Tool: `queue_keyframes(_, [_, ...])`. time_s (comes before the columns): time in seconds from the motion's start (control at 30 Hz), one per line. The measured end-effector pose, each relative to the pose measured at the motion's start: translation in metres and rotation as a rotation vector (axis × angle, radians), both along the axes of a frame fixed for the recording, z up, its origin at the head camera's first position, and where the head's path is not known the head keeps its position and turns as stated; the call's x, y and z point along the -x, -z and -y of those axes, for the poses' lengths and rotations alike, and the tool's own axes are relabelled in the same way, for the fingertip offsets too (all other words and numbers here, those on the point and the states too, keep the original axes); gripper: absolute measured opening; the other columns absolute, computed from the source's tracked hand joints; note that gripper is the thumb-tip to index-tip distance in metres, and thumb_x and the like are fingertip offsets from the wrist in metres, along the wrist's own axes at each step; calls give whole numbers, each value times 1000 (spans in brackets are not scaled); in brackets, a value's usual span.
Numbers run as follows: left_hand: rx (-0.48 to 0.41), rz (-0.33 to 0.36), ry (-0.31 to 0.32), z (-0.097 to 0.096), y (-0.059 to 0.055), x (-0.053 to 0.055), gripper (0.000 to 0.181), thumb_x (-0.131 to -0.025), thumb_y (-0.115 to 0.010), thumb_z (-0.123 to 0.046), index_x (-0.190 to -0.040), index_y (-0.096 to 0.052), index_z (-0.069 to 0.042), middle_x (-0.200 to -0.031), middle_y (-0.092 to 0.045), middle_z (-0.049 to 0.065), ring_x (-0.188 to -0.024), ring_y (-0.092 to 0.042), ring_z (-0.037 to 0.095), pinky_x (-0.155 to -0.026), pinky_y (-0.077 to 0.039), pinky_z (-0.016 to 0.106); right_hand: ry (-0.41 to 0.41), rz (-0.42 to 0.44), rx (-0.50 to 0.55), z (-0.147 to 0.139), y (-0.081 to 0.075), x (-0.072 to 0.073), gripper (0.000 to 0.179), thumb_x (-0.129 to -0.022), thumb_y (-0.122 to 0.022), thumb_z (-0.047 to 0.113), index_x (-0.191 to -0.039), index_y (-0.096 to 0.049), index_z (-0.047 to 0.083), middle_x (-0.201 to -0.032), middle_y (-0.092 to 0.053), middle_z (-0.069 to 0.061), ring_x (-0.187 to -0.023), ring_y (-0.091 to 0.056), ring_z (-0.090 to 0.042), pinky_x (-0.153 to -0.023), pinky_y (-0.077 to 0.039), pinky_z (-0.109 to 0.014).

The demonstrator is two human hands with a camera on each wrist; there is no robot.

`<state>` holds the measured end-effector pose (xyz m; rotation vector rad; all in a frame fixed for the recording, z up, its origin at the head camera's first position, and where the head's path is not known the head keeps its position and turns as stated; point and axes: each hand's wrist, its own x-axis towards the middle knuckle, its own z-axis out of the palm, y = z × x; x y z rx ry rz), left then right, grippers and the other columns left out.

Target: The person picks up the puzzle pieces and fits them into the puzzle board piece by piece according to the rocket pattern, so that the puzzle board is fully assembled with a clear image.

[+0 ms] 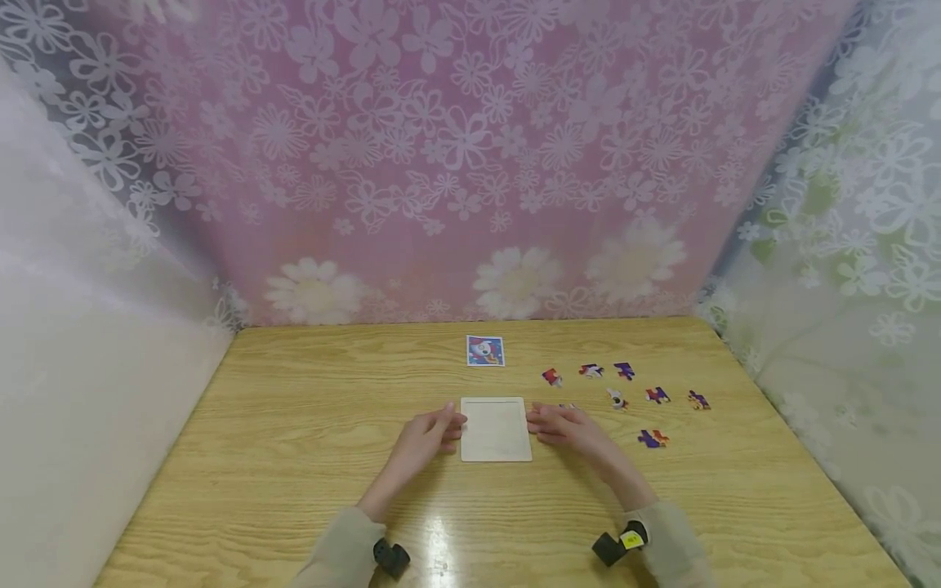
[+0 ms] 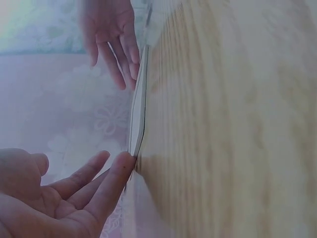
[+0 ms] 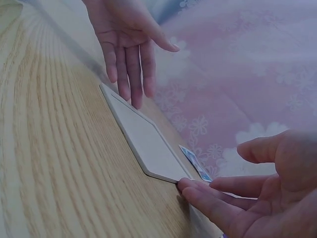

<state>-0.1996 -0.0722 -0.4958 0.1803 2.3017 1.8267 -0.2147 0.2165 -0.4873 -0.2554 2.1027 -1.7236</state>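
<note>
A square white puzzle tray (image 1: pixel 496 431) with a thin raised rim lies flat on the wooden table, between the two hands. My left hand (image 1: pixel 430 431) is at its left edge, fingers extended and fingertips touching or nearly touching the rim. On the opposite edge my right hand (image 1: pixel 566 429) mirrors it, the fingers straight and the thumb lifted away. From the left wrist, the tray (image 2: pixel 139 104) appears edge-on, with a left fingertip at its near corner. In the right wrist view the right fingertips meet the tray's (image 3: pixel 146 144) corner. Neither hand grips anything.
Several loose jigsaw pieces (image 1: pixel 653 438) lie spread to the right, one partly hidden behind the right hand. A small picture card (image 1: pixel 485 351) with a white cartoon figure lies beyond the tray. Flowered cloth (image 1: pixel 470 163) hangs behind the wooden table (image 1: pixel 316 408) and at both sides.
</note>
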Motion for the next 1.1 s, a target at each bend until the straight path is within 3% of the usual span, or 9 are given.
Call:
queue_keyframes(0.2, [103,-31,0,5,2,1,59,-109,-40,-46,-124,-69,2,-122,-70,21,-111,-69,32,-88,-60,39,18,-11,-21,-3,-2,0,58,-111,-41,27,-151,-32,-15,-147,-49,-30,-131,-56,-38,-107,-49,-38])
queue_keyframes(0.37, [274,-149,14,12,-3,-1,54,-110,-37,-45,-127,-70,-6,-127,-70,15,-117,-66,33,-103,-51,51,51,-78,-54,-9,-8,4,55,-111,-41,27,-151,-36,-10,-148,-48,-30,-130,-55,-42,-107,-49,-43])
queue_keyframes(0.5, [354,-235,48,15,-7,-5,53,-109,-39,-44,-132,-67,-5,-131,-67,15,-121,-64,35,-103,-50,53,85,-174,-84,-16,-14,11,51,-111,-43,26,-148,-44,-8,-147,-50,-29,-130,-54,-46,-107,-47,-52])
queue_keyframes(0.67, [493,-363,194,15,-10,-9,47,-110,-45,-33,-139,-59,1,-138,-62,18,-130,-57,38,-109,-45,53,103,-349,-187,-26,-23,27,42,-109,-48,20,-142,-53,-6,-141,-56,-28,-126,-56,-46,-103,-49,-57])
queue_keyframes(0.83, [611,-422,349,14,-8,-11,49,-108,-49,-30,-145,-52,2,-151,-49,19,-143,-42,40,-118,-34,54,132,-520,-404,-37,-22,55,34,-106,-55,16,-134,-64,-1,-129,-67,-21,-114,-65,-40,-95,-53,-57])
queue_keyframes(1.0, [714,-473,420,13,-4,-14,55,-107,-52,-32,-149,-47,3,-157,-41,21,-146,-36,41,-119,-31,56,60,-514,-566,-39,-21,77,32,-104,-59,14,-132,-66,2,-126,-69,-20,-111,-67,-38,-90,-56,-54])
queue_keyframes(1.1, [780,-469,436,12,-2,-15,59,-106,-52,-36,-152,-43,0,-160,-37,17,-149,-32,38,-119,-29,58,8,-489,-654,-38,-20,86,33,-102,-61,16,-133,-66,3,-129,-68,-19,-112,-66,-39,-89,-57,-53])
